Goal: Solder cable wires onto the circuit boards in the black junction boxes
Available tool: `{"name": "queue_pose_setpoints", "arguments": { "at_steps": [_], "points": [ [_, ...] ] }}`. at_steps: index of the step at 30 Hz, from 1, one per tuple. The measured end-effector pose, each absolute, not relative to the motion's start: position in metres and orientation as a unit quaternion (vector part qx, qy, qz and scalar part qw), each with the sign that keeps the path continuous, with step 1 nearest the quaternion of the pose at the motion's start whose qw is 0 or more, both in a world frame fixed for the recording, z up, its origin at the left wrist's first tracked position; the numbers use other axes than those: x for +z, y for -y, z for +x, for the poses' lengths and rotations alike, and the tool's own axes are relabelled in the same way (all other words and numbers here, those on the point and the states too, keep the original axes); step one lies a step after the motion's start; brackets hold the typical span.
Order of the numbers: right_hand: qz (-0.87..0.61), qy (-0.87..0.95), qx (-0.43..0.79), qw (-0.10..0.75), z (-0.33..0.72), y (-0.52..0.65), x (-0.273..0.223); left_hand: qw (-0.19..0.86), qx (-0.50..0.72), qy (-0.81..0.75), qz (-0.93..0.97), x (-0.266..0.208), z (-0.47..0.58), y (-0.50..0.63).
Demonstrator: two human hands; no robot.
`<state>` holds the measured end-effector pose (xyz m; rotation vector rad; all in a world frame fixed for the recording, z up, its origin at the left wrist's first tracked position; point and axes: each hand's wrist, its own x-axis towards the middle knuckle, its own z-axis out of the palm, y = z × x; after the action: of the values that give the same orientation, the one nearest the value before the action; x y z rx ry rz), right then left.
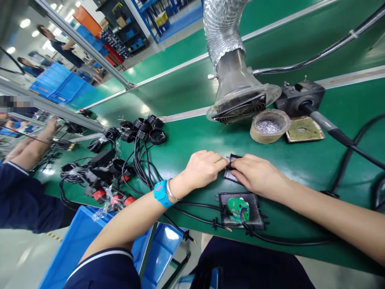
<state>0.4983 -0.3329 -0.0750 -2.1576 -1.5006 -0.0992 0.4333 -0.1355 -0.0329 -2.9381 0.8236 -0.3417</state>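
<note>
Nearest me, at lower centre-right of the frame, an open black case (256, 200) lies on the green bench (183, 138), a green circuit board (236, 205) inside and black cables (288, 241) running beside it. Just beyond, right of centre, is the small black cover (231, 176), between my hands and resting at my fingertips. My right hand (255, 172) grasps its right side, thumb and fingers partly hiding it; my left hand (206, 166) pinches its upper left edge. Left of centre sit coiled cords (136, 160) with round black parts. Farther off, upper right, stand a cup (264, 138) of silvery bits, a sponge (304, 129) and a soldering iron (321, 120), below a fume hood (234, 76). A co-worker's arm (33, 149) reaches in at far left.
</note>
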Motion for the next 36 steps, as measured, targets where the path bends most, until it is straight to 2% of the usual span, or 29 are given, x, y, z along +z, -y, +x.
{"name": "queue_pose_setpoints", "arguments": {
  "at_steps": [15, 17, 21, 27, 32, 36],
  "points": [
    [-0.814, 0.539, -0.041, 0.213, 0.493, 0.323, -0.066, 0.058, -0.133, -0.196, -0.97, -0.056, 0.417, 0.146],
    [-0.815, 0.542, -0.036, 0.2, 0.492, 0.32, -0.063, 0.037, -0.077, -0.171, -0.982, -0.051, 0.414, 0.149],
    [-0.815, 0.548, -0.035, 0.188, 0.497, 0.316, -0.062, -0.075, 0.088, -0.123, -0.986, -0.03, 0.427, 0.146],
    [-0.815, 0.544, -0.037, 0.198, 0.503, 0.329, -0.068, -0.166, 0.192, -0.191, -0.948, -0.01, 0.471, 0.133],
    [-0.796, 0.572, -0.028, 0.194, 0.493, 0.334, -0.064, -0.137, 0.133, -0.196, -0.962, -0.027, 0.442, 0.152],
    [-0.773, 0.608, -0.018, 0.182, 0.481, 0.326, -0.056, -0.006, -0.051, -0.175, -0.983, -0.051, 0.406, 0.173]
  ]
}}
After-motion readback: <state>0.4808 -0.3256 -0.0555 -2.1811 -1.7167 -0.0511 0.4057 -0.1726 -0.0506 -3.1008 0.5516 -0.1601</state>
